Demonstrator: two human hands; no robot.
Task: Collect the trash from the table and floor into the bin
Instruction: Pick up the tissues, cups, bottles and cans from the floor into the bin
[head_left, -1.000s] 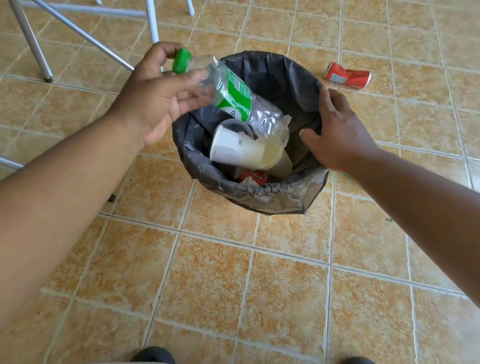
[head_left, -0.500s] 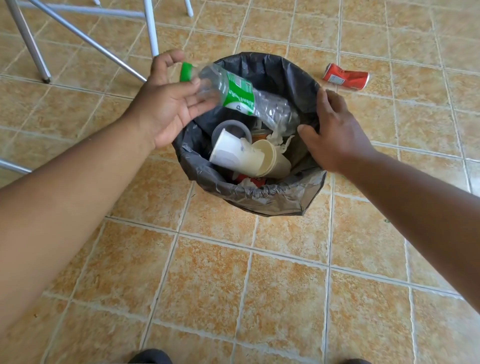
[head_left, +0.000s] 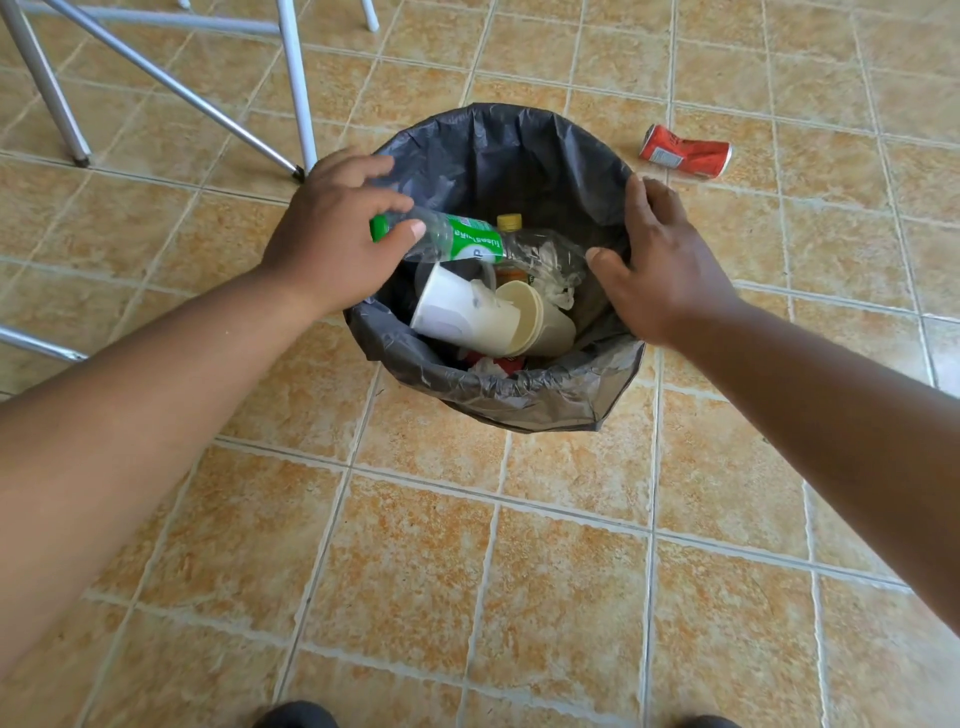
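Observation:
A round bin lined with a black bag (head_left: 519, 400) stands on the tiled floor. My left hand (head_left: 332, 244) grips a crushed clear plastic bottle (head_left: 472, 241) near its green cap. The bottle lies level over the bin's mouth, its base pointing right. My right hand (head_left: 660, 265) clasps the bin's right rim, thumb inside and fingers over the edge. Inside the bin lie white paper cups (head_left: 467, 317), a bottle with a yellow cap (head_left: 509, 222), crumpled paper and something red. A crushed red can (head_left: 685, 153) lies on the floor beyond the bin to the right.
Grey metal table legs (head_left: 296, 88) and cross-bars stand on the tiles at the far left, close to my left hand. Another bar (head_left: 41, 345) juts in at the left edge. My shoe tips (head_left: 296, 714) show at the bottom edge.
My left hand has brought the bottle down from a tilt above the bin to level across its mouth. My right hand has stayed on the rim.

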